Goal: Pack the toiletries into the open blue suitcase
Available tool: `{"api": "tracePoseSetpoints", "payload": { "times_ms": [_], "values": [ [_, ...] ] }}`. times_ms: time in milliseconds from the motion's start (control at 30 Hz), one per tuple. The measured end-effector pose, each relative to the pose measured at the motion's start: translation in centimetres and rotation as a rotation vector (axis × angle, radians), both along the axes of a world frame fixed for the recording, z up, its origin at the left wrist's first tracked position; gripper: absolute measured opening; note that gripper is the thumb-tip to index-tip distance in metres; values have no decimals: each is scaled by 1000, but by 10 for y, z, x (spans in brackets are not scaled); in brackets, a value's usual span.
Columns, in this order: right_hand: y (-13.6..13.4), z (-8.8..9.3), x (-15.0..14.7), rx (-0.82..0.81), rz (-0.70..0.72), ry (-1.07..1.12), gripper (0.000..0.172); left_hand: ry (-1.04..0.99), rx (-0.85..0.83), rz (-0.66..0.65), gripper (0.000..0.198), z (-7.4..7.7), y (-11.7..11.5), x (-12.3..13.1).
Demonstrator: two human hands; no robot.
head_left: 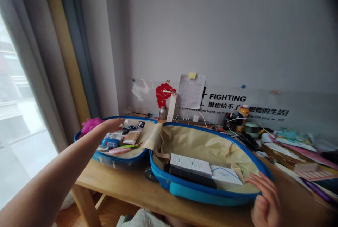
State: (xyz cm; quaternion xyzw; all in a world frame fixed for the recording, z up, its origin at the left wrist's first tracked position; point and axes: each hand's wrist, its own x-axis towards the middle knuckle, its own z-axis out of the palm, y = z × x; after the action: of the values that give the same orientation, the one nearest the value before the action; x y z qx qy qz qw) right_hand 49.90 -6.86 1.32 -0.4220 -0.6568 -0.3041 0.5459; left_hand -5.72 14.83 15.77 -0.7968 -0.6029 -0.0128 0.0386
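Note:
An open blue suitcase [206,191] with a beige lining lies spread on a wooden table. My left arm reaches over its left half, and my left hand [113,124] is stretched out there beside a pale small thing [126,123] by the fingertips. Below that hand lie a blue packet [109,143], a pack of cotton swabs [132,137] and slim pink and green items [126,147]. My right hand [265,197] is open at the right half's near right rim, fingers apart. Inside that half are a white-topped dark box [190,165] and a white box [225,175].
A pink bath puff [91,125] sits at the suitcase's left end. Behind stand a small metallic bottle [162,113], a white upright strip [171,108] and an orange-brown bottle [241,118]. Papers, cables and packets clutter the table's right side. Curtains [50,44] hang at left.

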Motion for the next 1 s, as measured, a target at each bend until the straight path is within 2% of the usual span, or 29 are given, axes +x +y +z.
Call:
{"api": "tracePoseSetpoints", "payload": {
  "times_ms": [67,133,267,367,433,500,600,767,1000],
  "values": [
    [0,1,-1,-8,2,2,38,2,17,6,38,12,-4,16],
    [-1,3,-3,-14,4,9,38,-28,56,-43,42,27,-9,40],
    [-4,6,-4,-14,4,6,37,-102,106,-270,49,52,-26,113],
    [-4,6,-3,-23,1,-20,36,-115,36,-477,51,54,-41,177],
    [-4,5,-3,-24,4,-16,36,-98,-41,-565,52,45,-48,215],
    [-4,4,-3,-23,8,-1,36,-63,-120,-598,48,29,-50,245],
    [-3,3,-3,-12,11,6,38,-14,-208,-583,39,2,-45,272],
    [-4,1,-2,-31,4,-8,37,6,-273,-522,35,-30,-30,279],
    [-5,2,-3,-30,9,-7,38,-5,-328,-475,38,-47,-17,278]
  ]
}}
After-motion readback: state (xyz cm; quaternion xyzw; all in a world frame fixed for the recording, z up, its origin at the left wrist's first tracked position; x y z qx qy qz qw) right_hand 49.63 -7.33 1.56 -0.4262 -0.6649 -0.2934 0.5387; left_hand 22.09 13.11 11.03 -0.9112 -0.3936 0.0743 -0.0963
